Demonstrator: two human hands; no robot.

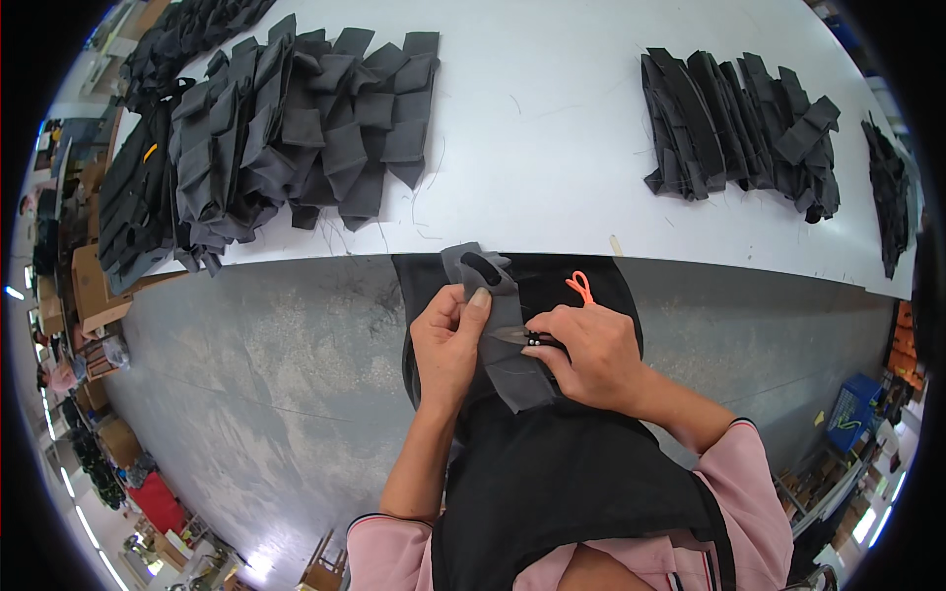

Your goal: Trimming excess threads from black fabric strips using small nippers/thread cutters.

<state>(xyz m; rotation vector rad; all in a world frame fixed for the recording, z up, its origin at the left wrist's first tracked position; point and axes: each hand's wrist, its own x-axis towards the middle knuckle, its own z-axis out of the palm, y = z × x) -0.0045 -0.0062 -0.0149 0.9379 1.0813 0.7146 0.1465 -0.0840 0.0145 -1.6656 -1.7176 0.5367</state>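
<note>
head | left fingers pinch grey strip | right fingers pinch snips | blue crate: contents unclear

A broad, smooth white tabletop spans the far side of the room. Below it spreads a worn grey floor with pale, scuffed patches and a bright patch of reflected light at the near left. Brown cardboard boxes stand along the left, with a bright red object, its kind unclear, nearer. A blue plastic crate sits on the right, orange items farther off. White strip lights glow at both side margins.
</note>
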